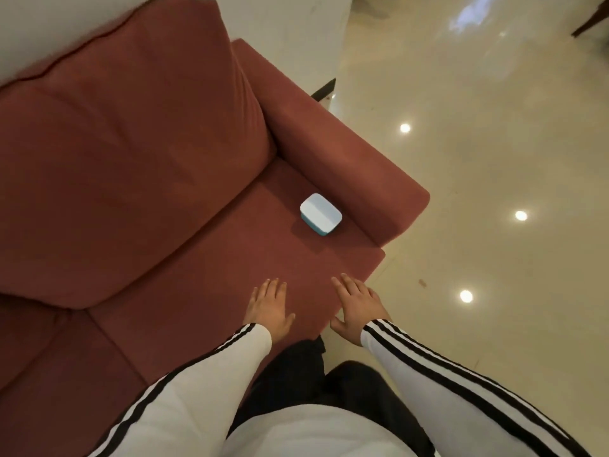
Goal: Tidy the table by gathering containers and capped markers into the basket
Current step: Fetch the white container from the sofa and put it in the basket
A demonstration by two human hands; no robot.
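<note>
A small rounded container (320, 213) with a white lid and a blue base lies on the seat of a red sofa (204, 245), close to the armrest. My left hand (269, 308) and my right hand (357, 308) are stretched out flat over the seat's front edge, palms down, fingers straight, holding nothing. Both hands are well short of the container. No basket, table or marker is in view.
The sofa's armrest (346, 153) runs along the right of the seat, and a big back cushion (131, 153) fills the left. A glossy cream floor (494, 159) with light reflections lies to the right. My dark trousers (313, 384) are below the hands.
</note>
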